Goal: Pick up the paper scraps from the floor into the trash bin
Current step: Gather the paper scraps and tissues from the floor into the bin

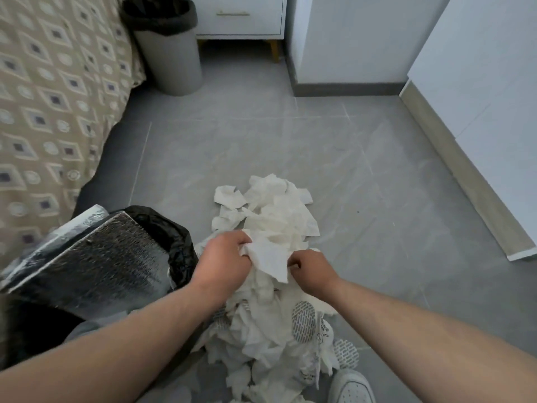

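Note:
A heap of crumpled white paper scraps [276, 216] lies on the grey tiled floor in front of me and runs down to the bottom edge. My left hand [225, 264] and my right hand [309, 270] both grip a bunch of the scraps [268, 257] in the middle of the heap, fingers curled into the paper. A bin with a black liner [177, 242] stands right beside my left hand, with a dark foil-like package [96, 257] sticking out of it.
A second grey trash bin [171, 59] with a black liner stands at the back, between a bed with a patterned cover [49, 97] and a white drawer unit [241, 18]. White cabinets [479, 91] line the right. My shoe [350, 386] is at the bottom.

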Action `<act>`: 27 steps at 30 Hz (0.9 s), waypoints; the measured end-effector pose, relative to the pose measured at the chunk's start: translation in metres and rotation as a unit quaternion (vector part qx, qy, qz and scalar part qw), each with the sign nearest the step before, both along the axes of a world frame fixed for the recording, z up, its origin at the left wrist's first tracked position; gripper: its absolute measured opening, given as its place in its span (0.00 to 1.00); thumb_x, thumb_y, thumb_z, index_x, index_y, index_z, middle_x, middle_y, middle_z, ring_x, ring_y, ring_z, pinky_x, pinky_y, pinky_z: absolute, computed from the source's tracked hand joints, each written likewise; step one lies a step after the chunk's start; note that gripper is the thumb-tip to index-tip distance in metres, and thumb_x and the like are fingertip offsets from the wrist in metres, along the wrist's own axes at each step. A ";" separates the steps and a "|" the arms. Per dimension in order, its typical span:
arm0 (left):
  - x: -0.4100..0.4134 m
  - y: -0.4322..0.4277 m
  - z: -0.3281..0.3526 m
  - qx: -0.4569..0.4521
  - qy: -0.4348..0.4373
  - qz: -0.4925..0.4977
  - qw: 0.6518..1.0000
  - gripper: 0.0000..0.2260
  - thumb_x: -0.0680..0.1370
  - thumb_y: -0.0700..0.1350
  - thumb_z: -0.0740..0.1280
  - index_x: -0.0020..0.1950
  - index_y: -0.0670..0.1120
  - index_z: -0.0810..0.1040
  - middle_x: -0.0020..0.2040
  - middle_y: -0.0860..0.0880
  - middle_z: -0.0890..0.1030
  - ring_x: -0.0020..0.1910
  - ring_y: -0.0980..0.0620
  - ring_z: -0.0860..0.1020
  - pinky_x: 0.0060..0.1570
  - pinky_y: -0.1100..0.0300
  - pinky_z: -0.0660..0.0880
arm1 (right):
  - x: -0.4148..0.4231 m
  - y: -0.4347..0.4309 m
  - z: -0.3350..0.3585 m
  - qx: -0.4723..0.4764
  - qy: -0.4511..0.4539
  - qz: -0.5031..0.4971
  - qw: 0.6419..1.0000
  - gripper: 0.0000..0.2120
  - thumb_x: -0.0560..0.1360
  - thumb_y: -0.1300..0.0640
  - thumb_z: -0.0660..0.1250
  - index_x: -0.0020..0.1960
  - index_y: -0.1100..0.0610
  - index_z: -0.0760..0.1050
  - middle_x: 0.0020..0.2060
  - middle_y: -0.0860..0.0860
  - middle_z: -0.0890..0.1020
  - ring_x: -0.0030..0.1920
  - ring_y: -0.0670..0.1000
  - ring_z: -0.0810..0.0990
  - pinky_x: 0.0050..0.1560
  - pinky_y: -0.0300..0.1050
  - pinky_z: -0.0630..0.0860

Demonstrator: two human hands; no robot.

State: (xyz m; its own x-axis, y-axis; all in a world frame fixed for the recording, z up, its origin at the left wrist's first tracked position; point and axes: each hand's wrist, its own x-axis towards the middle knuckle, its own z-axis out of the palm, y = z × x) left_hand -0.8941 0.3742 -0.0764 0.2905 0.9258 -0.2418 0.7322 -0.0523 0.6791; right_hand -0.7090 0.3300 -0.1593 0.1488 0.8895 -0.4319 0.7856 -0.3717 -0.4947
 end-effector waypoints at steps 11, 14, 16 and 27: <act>-0.162 -0.004 0.090 0.064 0.050 0.018 0.997 0.11 0.67 0.36 0.67 0.40 0.53 0.82 0.38 0.57 0.82 0.40 0.61 0.78 0.36 0.70 0.71 | -0.002 0.005 0.132 0.119 -0.044 0.027 0.992 0.05 0.72 0.62 0.68 0.44 0.55 0.82 0.31 0.41 0.74 0.32 0.41 0.72 0.32 0.31 0.66; -0.205 -0.014 0.053 0.056 0.076 0.063 0.993 0.08 0.67 0.40 0.69 0.42 0.51 0.82 0.41 0.54 0.82 0.44 0.55 0.79 0.40 0.70 0.71 | -0.015 0.004 0.142 0.130 -0.034 0.026 0.991 0.08 0.70 0.64 0.69 0.39 0.51 0.79 0.29 0.44 0.74 0.30 0.43 0.72 0.35 0.30 0.69; -0.219 -0.015 0.026 0.013 0.113 0.039 0.993 0.14 0.64 0.53 0.69 0.47 0.50 0.81 0.44 0.52 0.82 0.47 0.52 0.80 0.45 0.62 0.73 | -0.023 0.006 0.143 0.129 -0.033 0.029 0.991 0.10 0.70 0.64 0.69 0.38 0.50 0.78 0.29 0.46 0.75 0.30 0.45 0.72 0.34 0.33 0.69; -0.229 -0.026 -0.003 0.112 0.136 -0.083 0.981 0.43 0.68 0.76 0.49 0.71 0.48 0.69 0.70 0.50 0.71 0.69 0.55 0.66 0.68 0.68 0.55 | -0.026 0.024 0.156 0.158 0.000 -0.012 0.987 0.13 0.69 0.65 0.70 0.35 0.47 0.77 0.29 0.52 0.80 0.28 0.46 0.73 0.29 0.34 0.68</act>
